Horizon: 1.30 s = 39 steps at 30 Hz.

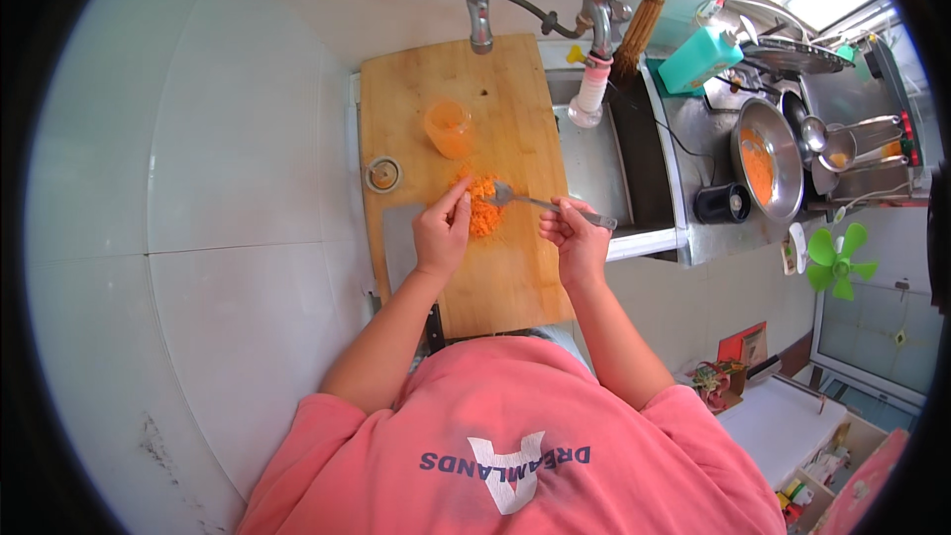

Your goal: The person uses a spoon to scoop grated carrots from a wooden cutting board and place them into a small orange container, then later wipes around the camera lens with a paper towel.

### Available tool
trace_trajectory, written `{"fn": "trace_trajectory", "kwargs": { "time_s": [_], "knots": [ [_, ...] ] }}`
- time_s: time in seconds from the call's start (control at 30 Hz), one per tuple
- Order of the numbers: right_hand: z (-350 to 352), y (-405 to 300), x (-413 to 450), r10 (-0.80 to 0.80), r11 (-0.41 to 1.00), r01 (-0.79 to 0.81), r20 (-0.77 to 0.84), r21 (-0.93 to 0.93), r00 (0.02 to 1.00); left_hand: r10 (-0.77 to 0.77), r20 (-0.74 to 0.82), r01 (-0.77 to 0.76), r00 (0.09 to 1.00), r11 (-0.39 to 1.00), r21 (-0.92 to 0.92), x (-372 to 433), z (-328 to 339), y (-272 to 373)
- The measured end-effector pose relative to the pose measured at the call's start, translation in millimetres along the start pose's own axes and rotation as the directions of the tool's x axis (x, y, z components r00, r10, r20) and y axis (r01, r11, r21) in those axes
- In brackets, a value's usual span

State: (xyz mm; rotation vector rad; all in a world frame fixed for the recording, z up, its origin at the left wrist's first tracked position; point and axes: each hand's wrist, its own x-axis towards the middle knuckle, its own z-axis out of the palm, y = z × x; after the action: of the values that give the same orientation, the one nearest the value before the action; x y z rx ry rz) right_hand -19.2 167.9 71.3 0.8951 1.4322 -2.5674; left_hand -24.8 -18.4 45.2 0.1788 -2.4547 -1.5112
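Note:
My right hand [576, 238] grips the handle of a metal fork [531, 200]. The fork's head rests at the right side of a pile of finely chopped carrot [484, 219]. On the pile's left side is my left hand [443, 234], its index finger extended onto the carrot and the thumb apart from it. I see nothing held in that hand, though its other fingers are curled and partly hidden. Beneath everything lies a wooden cutting board [513, 275]. A translucent orange cup [449, 130] with bits inside stands just beyond the pile.
A small round lid-like part [383, 174] and a cleaver blade [401, 245] lie at the board's left. Right of the board is a sink [594, 163], under a tap with a filter nozzle [592, 89]. Farther right, a steel bowl [769, 163] holds more orange carrot beside a black blender base [722, 203].

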Motion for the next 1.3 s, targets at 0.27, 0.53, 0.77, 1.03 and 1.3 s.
{"fn": "trace_trajectory", "kwargs": {
  "time_s": [0.27, 0.53, 0.77, 1.03, 1.3],
  "knots": [
    [80, -31, 4, -0.300, 0.936, 0.320, 0.145, -0.146, 0.943, 0.117, 0.087, -0.131, 0.989, 0.976, 0.175, 38, -25, 9],
    [124, -36, 16, -0.437, 0.821, 0.502, 0.268, -0.273, 0.859, 0.054, 0.305, -0.173, 0.951, 0.911, 0.375, 71, -30, 20],
    [125, -36, 17, -0.458, 0.755, 0.545, 0.303, -0.363, 0.836, -0.154, 0.484, -0.196, 0.861, 0.779, 0.596, 85, -29, 33],
    [120, -48, 15, -0.498, 0.721, 0.577, 0.293, -0.384, 0.817, -0.161, 0.417, -0.161, 0.895, 0.754, 0.637, 80, -28, 27],
    [93, -53, 13, -0.535, 0.720, 0.601, 0.272, -0.347, 0.800, 0.051, 0.307, -0.244, 0.950, 0.738, 0.629, 69, -25, 27]
  ]
}}
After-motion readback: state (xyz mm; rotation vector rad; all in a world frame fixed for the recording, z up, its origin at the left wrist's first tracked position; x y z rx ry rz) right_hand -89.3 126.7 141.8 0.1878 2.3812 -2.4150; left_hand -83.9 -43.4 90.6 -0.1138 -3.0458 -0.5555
